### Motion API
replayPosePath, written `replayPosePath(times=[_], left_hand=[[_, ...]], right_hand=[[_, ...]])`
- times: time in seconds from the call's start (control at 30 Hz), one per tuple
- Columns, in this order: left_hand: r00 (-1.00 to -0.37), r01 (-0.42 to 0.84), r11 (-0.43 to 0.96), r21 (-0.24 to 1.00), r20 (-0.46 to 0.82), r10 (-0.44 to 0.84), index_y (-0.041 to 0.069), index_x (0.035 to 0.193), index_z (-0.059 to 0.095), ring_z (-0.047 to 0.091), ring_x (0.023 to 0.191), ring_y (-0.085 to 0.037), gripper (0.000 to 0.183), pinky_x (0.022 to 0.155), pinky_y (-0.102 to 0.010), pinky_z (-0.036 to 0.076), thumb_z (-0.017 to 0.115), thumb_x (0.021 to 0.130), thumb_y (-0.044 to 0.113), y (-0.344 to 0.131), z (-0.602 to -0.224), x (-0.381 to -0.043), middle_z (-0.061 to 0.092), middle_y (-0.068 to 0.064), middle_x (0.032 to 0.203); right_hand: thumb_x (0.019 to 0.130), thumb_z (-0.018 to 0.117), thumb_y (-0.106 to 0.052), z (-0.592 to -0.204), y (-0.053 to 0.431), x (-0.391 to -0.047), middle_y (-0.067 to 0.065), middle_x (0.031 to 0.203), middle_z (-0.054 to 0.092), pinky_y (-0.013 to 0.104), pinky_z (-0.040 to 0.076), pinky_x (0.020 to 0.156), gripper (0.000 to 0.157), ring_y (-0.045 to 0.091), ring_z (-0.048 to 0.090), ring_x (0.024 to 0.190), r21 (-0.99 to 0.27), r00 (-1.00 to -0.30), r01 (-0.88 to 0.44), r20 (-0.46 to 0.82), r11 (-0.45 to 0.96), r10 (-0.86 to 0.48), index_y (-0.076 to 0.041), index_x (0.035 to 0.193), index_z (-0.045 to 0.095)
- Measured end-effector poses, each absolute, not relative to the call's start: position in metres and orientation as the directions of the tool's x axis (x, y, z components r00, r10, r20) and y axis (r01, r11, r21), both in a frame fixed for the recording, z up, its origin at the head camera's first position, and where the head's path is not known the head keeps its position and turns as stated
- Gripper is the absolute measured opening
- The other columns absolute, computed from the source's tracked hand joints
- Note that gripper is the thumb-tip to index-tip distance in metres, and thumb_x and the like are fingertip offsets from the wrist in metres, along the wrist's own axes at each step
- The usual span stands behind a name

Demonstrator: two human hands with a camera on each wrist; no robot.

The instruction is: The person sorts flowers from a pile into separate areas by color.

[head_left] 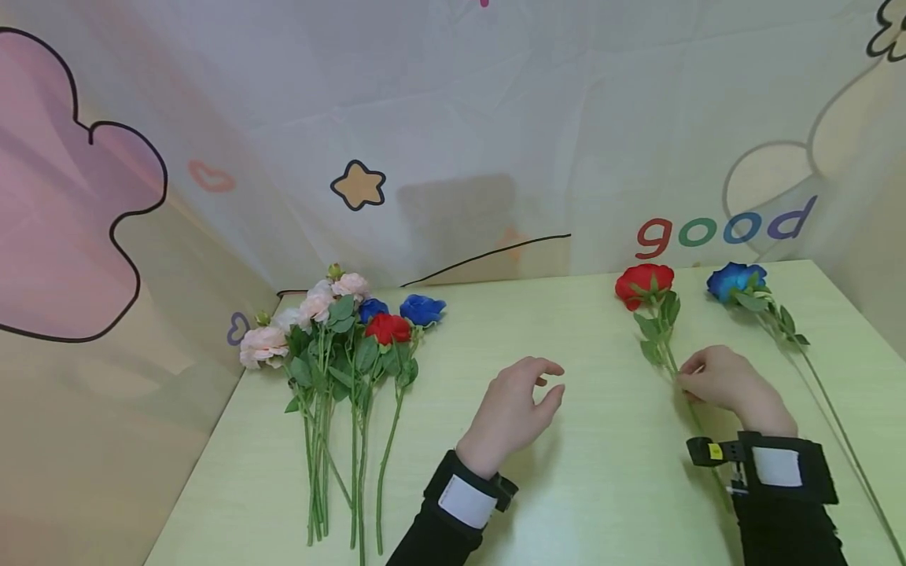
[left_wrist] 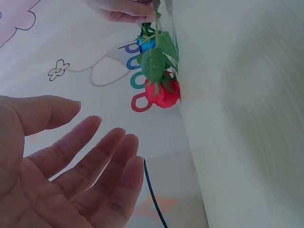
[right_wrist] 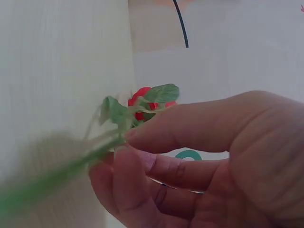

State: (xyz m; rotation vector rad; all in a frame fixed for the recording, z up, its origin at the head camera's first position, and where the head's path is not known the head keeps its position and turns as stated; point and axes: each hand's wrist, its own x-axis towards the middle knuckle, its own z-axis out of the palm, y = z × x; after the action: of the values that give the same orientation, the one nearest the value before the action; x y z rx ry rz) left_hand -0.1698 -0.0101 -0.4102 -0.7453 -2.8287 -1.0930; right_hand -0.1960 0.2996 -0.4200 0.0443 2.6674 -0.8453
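My right hand [head_left: 732, 387] pinches the green stem of a red rose [head_left: 646, 284] between thumb and fingertips, below its leaves. In the right wrist view the stem [right_wrist: 61, 175] runs from the fingertips to the lower left, with the red bloom [right_wrist: 141, 99] beyond the thumb. To the right of that hand lies a blue rose [head_left: 736, 281] with a long stem. My left hand [head_left: 511, 409] is over the middle of the table, its fingers loosely bent and nothing in them. The left wrist view shows its palm and spread fingers [left_wrist: 109, 156].
On the left of the pale table [head_left: 566, 330] lies a group of flowers: several pale pink blooms [head_left: 318, 303], a red rose [head_left: 388, 328] and blue roses [head_left: 422, 310], stems toward the front. A printed cloth backdrop [head_left: 453, 118] rises behind the table.
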Motion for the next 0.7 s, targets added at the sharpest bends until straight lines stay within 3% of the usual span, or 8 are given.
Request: replayPosePath(times=[0.23, 0.7], left_hand=[[-0.886, 0.438, 0.645, 0.625, 0.178, 0.429, 0.01, 0.12, 0.069, 0.069, 0.104, -0.02, 0.024, 0.083, -0.022, 0.051, 0.062, 0.1, 0.02, -0.0105, -0.4092, -0.1698, 0.072, -0.004, 0.122], [-0.889, 0.43, 0.65, 0.627, 0.168, 0.426, 0.011, 0.12, 0.07, 0.069, 0.104, -0.018, 0.024, 0.083, -0.022, 0.051, 0.062, 0.1, 0.021, -0.0113, -0.4087, -0.1693, 0.072, -0.003, 0.122]], right_hand=[[0.099, 0.056, -0.026, -0.4171, 0.3037, -0.1951, 0.019, 0.091, 0.07, 0.042, 0.048, 0.074, 0.045, 0.031, 0.059, 0.086, -0.548, -0.925, 0.218, -0.38, 0.807, -0.009, 0.014, 0.119, 0.058], [0.095, 0.059, -0.022, -0.424, 0.3002, -0.199, 0.016, 0.089, 0.069, 0.037, 0.046, 0.072, 0.041, 0.029, 0.058, 0.086, -0.557, -0.913, 0.242, -0.407, 0.794, -0.008, 0.013, 0.116, 0.059]])
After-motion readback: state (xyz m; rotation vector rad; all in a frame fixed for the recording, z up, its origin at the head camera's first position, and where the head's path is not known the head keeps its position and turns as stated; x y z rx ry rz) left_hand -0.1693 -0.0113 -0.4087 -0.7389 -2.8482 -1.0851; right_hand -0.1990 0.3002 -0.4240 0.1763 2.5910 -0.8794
